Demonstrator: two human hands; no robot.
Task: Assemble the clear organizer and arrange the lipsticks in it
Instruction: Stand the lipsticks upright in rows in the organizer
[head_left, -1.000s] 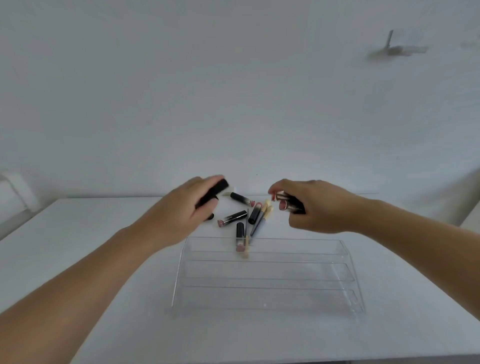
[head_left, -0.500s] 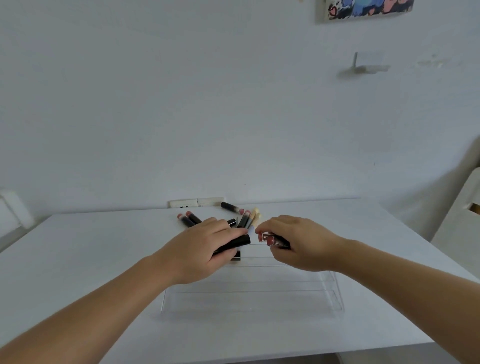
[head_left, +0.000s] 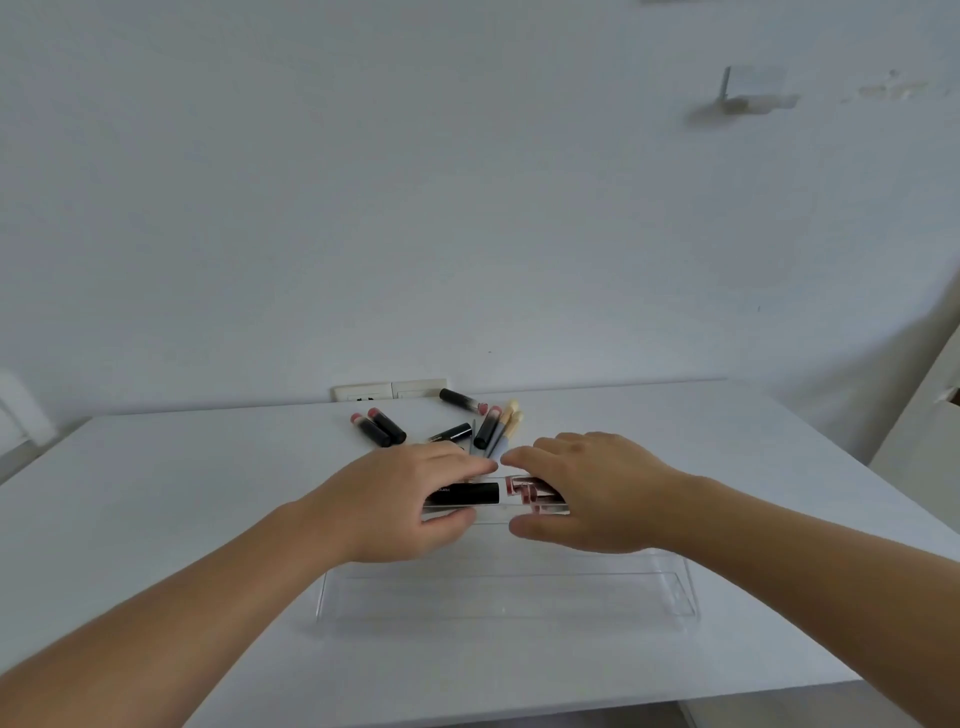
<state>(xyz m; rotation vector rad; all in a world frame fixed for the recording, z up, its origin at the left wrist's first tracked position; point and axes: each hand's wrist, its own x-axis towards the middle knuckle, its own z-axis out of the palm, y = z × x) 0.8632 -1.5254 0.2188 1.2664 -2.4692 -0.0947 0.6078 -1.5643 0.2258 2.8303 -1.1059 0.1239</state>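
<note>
The clear organizer (head_left: 506, 597) sits flat on the table at about 6 o'clock, a long see-through tray with stepped rows. Over its back row a black lipstick (head_left: 462, 493) lies sideways, and just to its 3 o'clock are a couple of pink-ended tubes (head_left: 530, 492). The loose pile (head_left: 447, 423) is scattered up at 12 o'clock: black tubes with pink ends, plus some pale yellowish ones.

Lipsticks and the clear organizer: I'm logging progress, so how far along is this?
Done: the clear stepped plastic organizer stands on the white table. In hand: the left hand holds a black lipstick tube and the right hand holds clear-capped pink lipsticks over its back tier. Left: the loose black tubes and pale brushes behind it; the front tiers look empty.
</note>
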